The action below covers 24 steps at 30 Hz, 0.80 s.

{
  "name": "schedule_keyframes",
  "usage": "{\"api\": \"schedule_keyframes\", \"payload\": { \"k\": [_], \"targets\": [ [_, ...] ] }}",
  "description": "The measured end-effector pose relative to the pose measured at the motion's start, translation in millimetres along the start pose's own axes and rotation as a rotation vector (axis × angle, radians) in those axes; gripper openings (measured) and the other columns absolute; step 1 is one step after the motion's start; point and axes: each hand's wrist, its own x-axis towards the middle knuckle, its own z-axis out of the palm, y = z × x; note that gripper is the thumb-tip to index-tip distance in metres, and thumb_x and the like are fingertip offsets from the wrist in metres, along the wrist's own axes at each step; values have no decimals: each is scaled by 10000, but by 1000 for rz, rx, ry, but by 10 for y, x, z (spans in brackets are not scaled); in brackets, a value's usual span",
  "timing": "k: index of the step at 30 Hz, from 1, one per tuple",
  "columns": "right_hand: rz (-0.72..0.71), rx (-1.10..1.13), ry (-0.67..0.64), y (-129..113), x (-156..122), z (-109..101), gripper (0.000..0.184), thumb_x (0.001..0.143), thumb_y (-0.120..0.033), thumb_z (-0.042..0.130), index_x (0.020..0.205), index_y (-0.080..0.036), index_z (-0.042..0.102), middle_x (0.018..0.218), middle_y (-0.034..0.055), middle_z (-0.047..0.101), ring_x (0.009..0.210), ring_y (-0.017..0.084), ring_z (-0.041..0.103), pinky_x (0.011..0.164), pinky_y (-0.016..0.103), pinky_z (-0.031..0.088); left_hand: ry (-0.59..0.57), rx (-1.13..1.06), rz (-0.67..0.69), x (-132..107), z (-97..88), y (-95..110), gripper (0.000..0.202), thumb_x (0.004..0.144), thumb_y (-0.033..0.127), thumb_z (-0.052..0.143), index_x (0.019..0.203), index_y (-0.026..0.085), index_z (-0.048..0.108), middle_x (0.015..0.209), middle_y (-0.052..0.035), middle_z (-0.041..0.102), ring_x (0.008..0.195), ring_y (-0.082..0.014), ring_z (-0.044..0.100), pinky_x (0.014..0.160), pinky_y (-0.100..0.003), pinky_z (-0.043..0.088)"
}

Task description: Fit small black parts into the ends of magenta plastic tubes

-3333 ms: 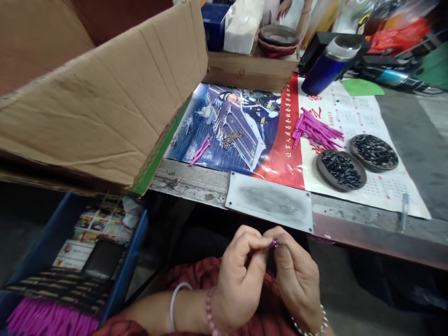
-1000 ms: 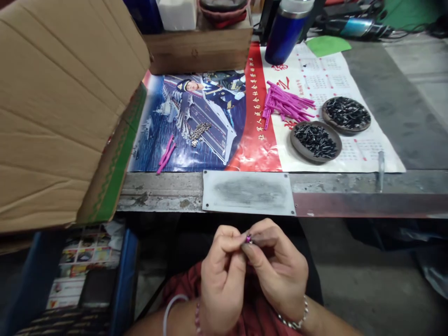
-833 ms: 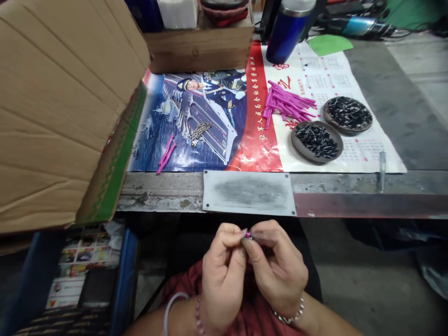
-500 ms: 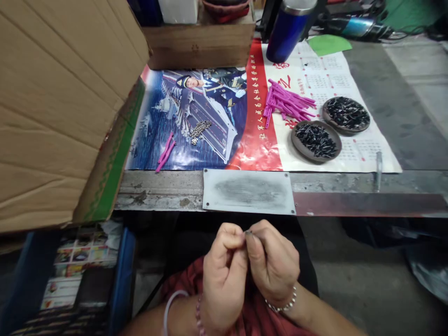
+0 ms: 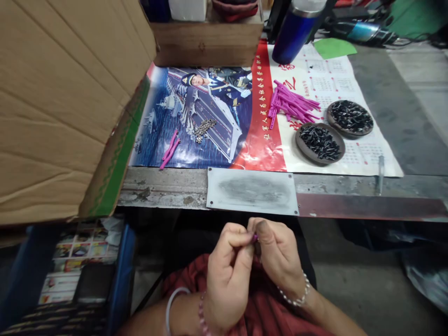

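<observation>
My left hand (image 5: 229, 268) and my right hand (image 5: 278, 254) meet over my lap, below the table edge. Between their fingertips shows a bit of a magenta plastic stick (image 5: 255, 238); the rest of it is hidden by my fingers. The left thumb and index finger pinch it, and the right fingers are curled closed against it, thumb raised on top. On the poster lie a few magenta sticks (image 5: 170, 151) with dark tips. Beside them is a small heap of shiny metal bits (image 5: 204, 129). A larger pile of magenta sticks (image 5: 294, 103) lies further right.
Two shallow bowls (image 5: 343, 148) hold small black pieces. In front of me a scuffed white plate (image 5: 252, 191) is fixed at the table edge. A large cardboard box (image 5: 70, 107) blocks the left. A blue tumbler (image 5: 296, 35) and wooden box (image 5: 206, 44) stand behind.
A magenta bit now shows between my fingertips, where it was hidden before. The right thumb has lifted and straightened slightly. Both hands shift a little right; the view has moved slightly too.
</observation>
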Motion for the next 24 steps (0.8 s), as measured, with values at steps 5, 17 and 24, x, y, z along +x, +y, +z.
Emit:
{"api": "schedule_keyframes", "payload": {
  "k": [5,17,24],
  "targets": [
    [-148,-29,-14,31,-31,0,447,1067,-436,373,700,-200,473,654,-8,454,569,120,440,515,261,329,-7,40,50,-5,-32,15,217,1000,107,528,1092,270,637,991,4,556,911,-102,582,830,-160,482],
    [23,135,-133,-38,-73,-110,229,1020,-224,503,798,-206,554,784,-2,536,683,114,525,597,234,416,2,49,55,16,-10,20,161,1001,127,516,1032,228,638,954,-9,544,861,-117,575,774,-200,483],
    [142,178,-167,43,-105,-119,588,1042,-607,271,659,-201,457,651,-19,416,553,117,403,486,261,319,19,8,-6,15,48,6,180,992,102,522,1029,226,647,931,-9,532,809,-114,566,729,-217,475]
  ]
}}
